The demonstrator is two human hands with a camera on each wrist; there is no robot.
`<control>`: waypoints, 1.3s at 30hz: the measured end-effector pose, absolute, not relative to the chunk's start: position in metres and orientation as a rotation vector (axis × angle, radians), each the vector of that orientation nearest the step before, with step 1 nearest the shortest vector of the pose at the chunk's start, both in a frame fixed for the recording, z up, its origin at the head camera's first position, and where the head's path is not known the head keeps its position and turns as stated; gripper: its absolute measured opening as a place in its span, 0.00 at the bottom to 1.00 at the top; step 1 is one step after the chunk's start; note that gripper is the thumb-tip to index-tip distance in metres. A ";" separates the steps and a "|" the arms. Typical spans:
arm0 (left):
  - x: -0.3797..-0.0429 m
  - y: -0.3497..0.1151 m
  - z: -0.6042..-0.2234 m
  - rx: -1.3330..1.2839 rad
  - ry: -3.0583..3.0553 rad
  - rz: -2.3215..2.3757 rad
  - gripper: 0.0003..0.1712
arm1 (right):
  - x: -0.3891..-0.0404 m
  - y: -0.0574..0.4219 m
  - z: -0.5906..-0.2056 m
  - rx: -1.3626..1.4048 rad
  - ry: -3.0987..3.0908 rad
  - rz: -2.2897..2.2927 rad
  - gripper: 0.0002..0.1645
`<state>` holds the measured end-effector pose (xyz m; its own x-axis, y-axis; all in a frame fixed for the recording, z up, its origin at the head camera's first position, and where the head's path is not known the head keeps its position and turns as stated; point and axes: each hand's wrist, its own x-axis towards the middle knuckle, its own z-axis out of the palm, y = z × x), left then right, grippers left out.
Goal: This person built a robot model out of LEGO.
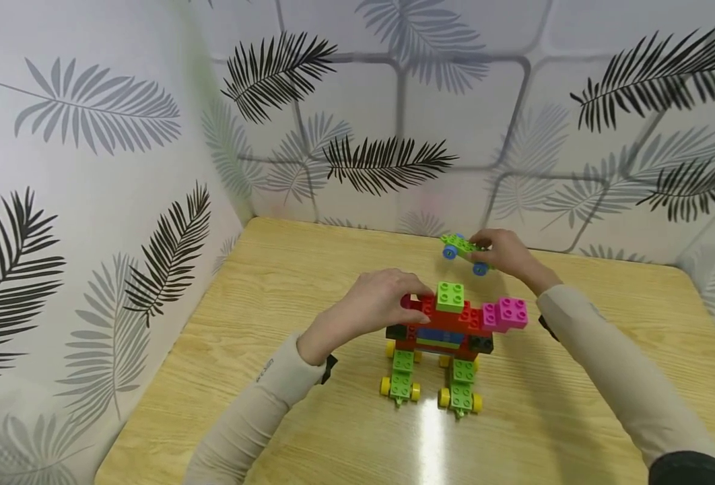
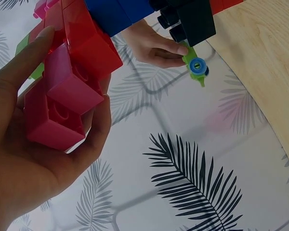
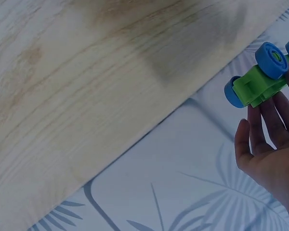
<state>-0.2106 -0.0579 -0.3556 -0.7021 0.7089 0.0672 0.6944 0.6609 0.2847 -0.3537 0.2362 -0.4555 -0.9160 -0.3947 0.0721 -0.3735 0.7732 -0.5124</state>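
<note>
In the head view my left hand (image 1: 377, 304) grips the left end of a figure built of toy bricks (image 1: 451, 322), mostly red, with blue and black bricks below. A lime brick (image 1: 450, 297) tops it and pink bricks (image 1: 511, 314) stick out on the right. It stands on green wheeled bases (image 1: 462, 385) with yellow wheels. The left wrist view shows thumb and fingers around its red and pink bricks (image 2: 62, 106). Behind the figure, my right hand (image 1: 507, 256) holds a green wheeled base (image 1: 458, 243) with blue wheels, pinched between thumb and fingers (image 3: 277, 118).
The wooden table (image 1: 299, 269) runs back to a pale wall (image 1: 454, 114) with a printed leaf pattern. Another wall (image 1: 103, 188) with the same leaves borders it on the left.
</note>
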 end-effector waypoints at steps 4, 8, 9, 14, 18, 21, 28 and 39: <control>-0.211 -0.058 -0.357 1.196 2.813 0.467 0.26 | -0.344 0.236 -0.444 -0.671 2.918 -0.861 0.24; -0.211 -0.058 -0.357 1.211 2.812 0.479 0.26 | -0.333 0.236 -0.432 -0.677 2.932 -0.886 0.24; -0.211 -0.058 -0.357 1.211 2.813 0.479 0.26 | -0.330 0.236 -0.429 -0.674 2.933 -0.890 0.25; -0.212 -0.058 -0.356 1.202 2.816 0.467 0.26 | -0.317 0.236 -0.415 -0.675 2.938 -0.908 0.26; -0.211 -0.057 -0.356 1.196 2.816 0.464 0.26 | -0.307 0.236 -0.405 -0.721 2.958 -0.899 0.25; -0.211 -0.058 -0.356 1.194 2.815 0.472 0.26 | -0.300 0.236 -0.396 -0.756 2.980 -0.891 0.24; -0.211 -0.057 -0.357 1.190 2.816 0.474 0.26 | -0.286 0.235 -0.378 -0.809 3.003 -0.895 0.23; -0.213 -0.056 -0.359 1.220 2.849 0.480 0.26 | -0.263 0.227 -0.348 -0.959 3.079 -0.912 0.20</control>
